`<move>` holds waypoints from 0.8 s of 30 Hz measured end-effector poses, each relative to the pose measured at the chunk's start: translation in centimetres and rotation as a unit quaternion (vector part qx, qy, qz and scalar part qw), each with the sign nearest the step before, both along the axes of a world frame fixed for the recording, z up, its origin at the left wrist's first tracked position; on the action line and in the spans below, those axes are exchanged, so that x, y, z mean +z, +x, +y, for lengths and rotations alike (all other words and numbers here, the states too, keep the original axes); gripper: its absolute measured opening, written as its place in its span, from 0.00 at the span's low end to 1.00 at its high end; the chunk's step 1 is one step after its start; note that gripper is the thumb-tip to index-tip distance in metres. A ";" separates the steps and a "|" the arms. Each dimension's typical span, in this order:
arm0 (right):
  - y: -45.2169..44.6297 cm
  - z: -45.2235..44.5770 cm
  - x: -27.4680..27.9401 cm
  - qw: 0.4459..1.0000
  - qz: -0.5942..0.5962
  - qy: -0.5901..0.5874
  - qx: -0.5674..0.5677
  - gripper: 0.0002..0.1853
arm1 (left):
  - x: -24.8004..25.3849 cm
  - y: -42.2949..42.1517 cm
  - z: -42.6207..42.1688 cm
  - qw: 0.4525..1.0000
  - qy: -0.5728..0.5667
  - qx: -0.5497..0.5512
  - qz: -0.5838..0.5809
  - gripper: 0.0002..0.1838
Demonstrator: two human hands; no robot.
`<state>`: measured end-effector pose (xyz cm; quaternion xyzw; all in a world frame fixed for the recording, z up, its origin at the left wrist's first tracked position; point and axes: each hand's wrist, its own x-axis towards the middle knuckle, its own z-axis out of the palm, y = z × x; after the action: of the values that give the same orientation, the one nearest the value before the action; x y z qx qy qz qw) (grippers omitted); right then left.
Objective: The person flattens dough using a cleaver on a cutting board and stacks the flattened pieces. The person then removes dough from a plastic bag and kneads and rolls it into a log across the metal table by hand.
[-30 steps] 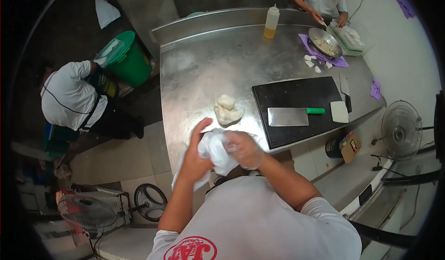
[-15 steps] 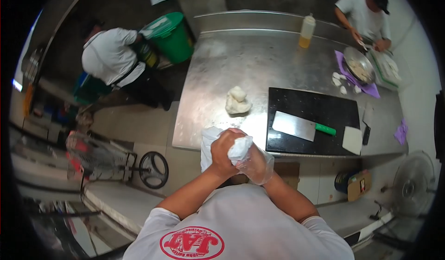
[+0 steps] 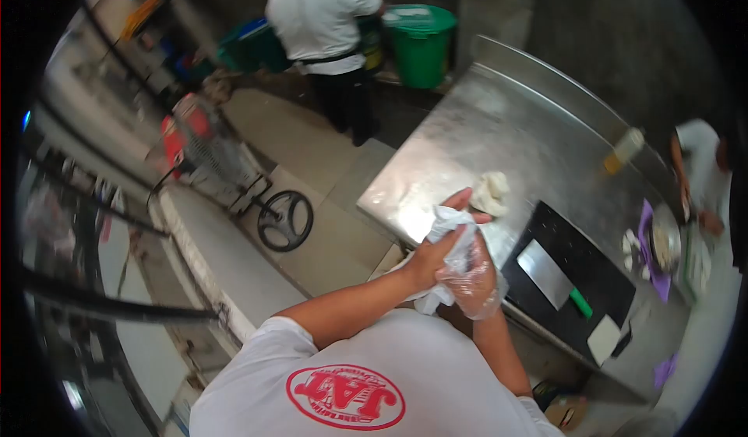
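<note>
My left hand [image 3: 430,264] is bare and closed on a crumpled white cloth [image 3: 450,220], which also hangs down below the wrist. Pressed against it is my right hand [image 3: 477,281], covered by a loose clear plastic glove and closed around the same cloth. Some fingertips stick out beyond the cloth; the rest are partly hidden. Just past my hands, a pale lump of dough [image 3: 491,194] sits on the steel table [image 3: 460,137]. To the right, a cleaver [image 3: 545,273] with a green handle lies on a black cutting board [image 3: 592,262].
A white square scraper [image 3: 604,340] lies at the board's corner. A squeeze bottle [image 3: 623,150] stands at the back edge. A metal bowl [image 3: 665,238] sits on purple cloth [image 3: 647,227] near a co-worker [image 3: 697,160]. Another person [image 3: 319,20] stands by a green bin [image 3: 421,51].
My view has turned left, so the table appears tilted and farther right. My clasped hands have loosened slightly and the fingertips now point outward around the cloth.
</note>
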<state>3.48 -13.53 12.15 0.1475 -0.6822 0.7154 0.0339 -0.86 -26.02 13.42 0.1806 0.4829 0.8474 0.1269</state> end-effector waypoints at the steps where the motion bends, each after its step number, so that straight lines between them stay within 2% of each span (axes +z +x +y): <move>1: -0.5 -0.4 0.0 0.999 0.031 0.020 0.001 0.45 | -0.2 -0.2 -0.4 0.999 0.035 -0.014 -0.017 0.34; 3: -1.2 -1.1 1.4 0.989 -0.097 -0.097 0.063 0.38 | -0.3 -0.4 -1.9 0.996 0.078 -0.043 -0.023 0.37; 4: -1.7 -2.4 1.0 0.986 -0.108 -0.115 0.045 0.32 | -0.3 -0.4 -2.9 0.997 0.066 -0.035 0.001 0.38; 5: -2.7 -2.9 0.4 0.987 -0.104 -0.111 0.058 0.32 | -0.2 -1.1 -3.9 0.995 -0.006 0.009 0.101 0.38; 7: -4.8 -3.5 -0.7 0.996 0.050 0.039 0.064 0.26 | -0.2 -2.5 -6.0 0.958 -0.125 0.090 0.241 0.36; 8: -5.5 -4.4 -0.8 0.995 0.019 0.070 0.073 0.26 | -0.3 -3.2 -7.1 0.935 -0.173 0.119 0.286 0.35; 9: -6.6 -5.2 -2.6 0.994 0.023 0.071 0.078 0.26 | 0.2 -3.5 -8.2 0.934 -0.173 0.124 0.288 0.35; 10: -8.4 -5.9 -5.7 0.996 0.007 0.062 0.063 0.25 | 1.0 -3.7 -9.3 0.912 -0.254 0.127 0.295 0.34; 11: -9.6 -7.2 -6.6 0.997 -0.024 0.007 0.068 0.22 | 1.4 -4.1 -10.5 0.885 -0.335 0.127 0.298 0.34; 12: -10.9 -8.5 -7.6 0.995 -0.053 -0.050 0.071 0.19 | 1.0 -4.7 -11.4 0.878 -0.355 0.116 0.299 0.28; 13: -12.1 -9.7 -8.5 0.988 -0.081 -0.107 0.072 0.17 | 0.4 -5.3 -12.1 0.877 -0.358 0.123 0.297 0.28; 14: -13.1 -10.6 -8.8 0.998 0.016 -0.022 0.059 0.15 | -0.2 -5.9 -13.0 0.888 -0.311 0.116 0.319 0.24; 16: -14.1 -12.4 -9.5 0.970 0.201 0.136 0.031 0.12 | 0.5 -6.3 -15.5 0.937 -0.204 0.085 0.272 0.15; 17: -14.7 -12.9 -8.5 0.973 0.112 0.189 0.063 0.10 | -0.9 -6.5 -15.9 0.929 -0.186 0.148 0.285 0.14; 18: -14.7 -14.6 -6.8 0.989 0.069 0.066 0.114 0.10 | -0.8 -6.1 -16.5 0.966 -0.136 0.140 0.171 0.12; 19: -14.2 -15.4 -7.2 0.994 0.034 0.072 0.070 0.14 | -0.6 -5.9 -17.3 0.987 -0.081 0.130 0.054 0.13; 20: -13.7 -16.2 -7.6 0.997 -0.003 0.075 0.027 0.18 | -0.8 -6.5 -18.3 0.986 -0.084 0.137 0.049 0.13; 21: -13.2 -17.5 -7.0 0.996 -0.041 0.074 -0.015 0.22 | -1.0 -7.2 -19.4 0.995 0.097 0.027 0.020 0.18; 22: -13.3 -17.8 -5.6 0.994 -0.067 0.046 0.072 0.25 | -1.1 -8.1 -20.5 0.958 0.275 -0.081 -0.003 0.24; 23: -13.2 -18.6 -3.3 0.982 -0.096 0.017 0.159 0.27 | -0.5 -8.7 -21.6 0.959 0.276 -0.068 -0.003 0.24; 24: -13.1 -19.6 -2.6 0.980 -0.102 0.018 0.169 0.27 | 0.7 -9.2 -22.4 0.954 0.293 -0.068 0.020 0.27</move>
<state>-9.59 -33.11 9.55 0.1874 -0.6603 0.7095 -0.1595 -10.02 -48.42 14.07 0.2590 0.2028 0.9372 0.1164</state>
